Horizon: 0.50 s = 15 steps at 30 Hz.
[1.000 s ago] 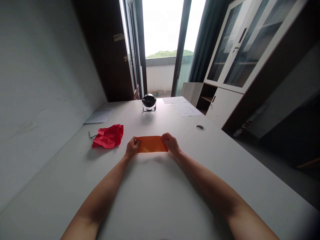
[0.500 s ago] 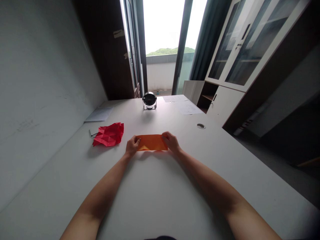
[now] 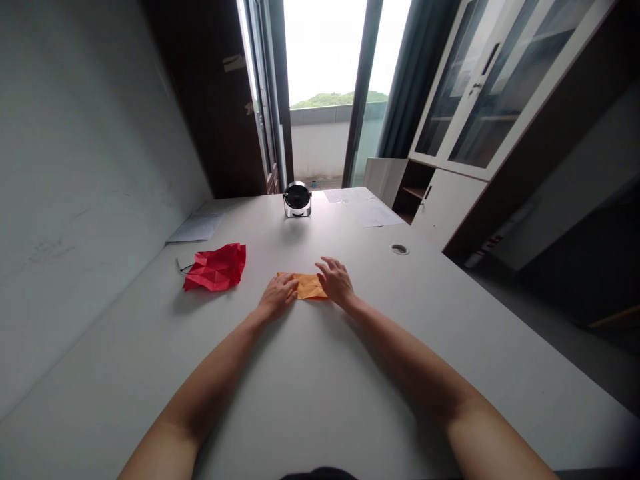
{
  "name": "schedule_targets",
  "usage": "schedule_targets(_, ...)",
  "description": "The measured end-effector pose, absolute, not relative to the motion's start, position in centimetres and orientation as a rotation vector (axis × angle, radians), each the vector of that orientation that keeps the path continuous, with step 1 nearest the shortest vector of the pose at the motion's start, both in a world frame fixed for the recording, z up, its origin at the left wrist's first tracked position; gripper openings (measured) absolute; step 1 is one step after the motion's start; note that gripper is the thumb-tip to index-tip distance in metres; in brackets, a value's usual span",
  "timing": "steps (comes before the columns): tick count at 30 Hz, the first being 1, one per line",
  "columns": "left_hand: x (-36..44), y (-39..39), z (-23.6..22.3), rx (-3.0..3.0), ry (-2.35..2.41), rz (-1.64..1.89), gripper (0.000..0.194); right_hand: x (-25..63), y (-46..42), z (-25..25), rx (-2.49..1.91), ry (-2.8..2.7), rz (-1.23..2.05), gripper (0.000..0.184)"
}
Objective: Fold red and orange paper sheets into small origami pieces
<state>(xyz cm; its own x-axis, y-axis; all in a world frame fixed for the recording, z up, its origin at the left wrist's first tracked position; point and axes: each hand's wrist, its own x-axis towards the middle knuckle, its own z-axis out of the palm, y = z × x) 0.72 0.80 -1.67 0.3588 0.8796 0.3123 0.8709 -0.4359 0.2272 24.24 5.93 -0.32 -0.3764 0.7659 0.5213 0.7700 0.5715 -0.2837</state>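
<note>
A folded sheet of orange paper (image 3: 309,285) lies flat on the white table (image 3: 310,380), creases showing across it. My left hand (image 3: 279,293) rests palm down over its left end, fingers stretched out onto it. Over the right end is my right hand (image 3: 337,281), fingers spread and slightly raised; the heel of the hand hides part of the paper. Both hands are open. To the left lies a creased sheet of red paper (image 3: 216,269), with a thin dark cord at its left edge.
At the back of the table stands a round black device on a metal bracket (image 3: 297,200). White papers (image 3: 197,227) lie at the far left, more sheets (image 3: 373,212) at the far right. A cable hole (image 3: 399,249) is set near the right edge. A wall borders the left side.
The orange paper has gone from being held up between both hands to lying flat on the table. My fingers have let go of its ends and opened over it.
</note>
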Motion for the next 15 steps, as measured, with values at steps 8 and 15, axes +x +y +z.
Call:
schedule_targets(8, 0.3, 1.2, -2.3, 2.543, 1.676, 0.390, 0.047, 22.2, 4.7, -1.3, -1.076, -2.568, 0.139, 0.048)
schedule_targets(15, 0.0, 1.3, -2.4, 2.390, 1.820, 0.158, 0.066, 22.8, 4.9, -1.8, -1.175, -2.762, 0.289, 0.069)
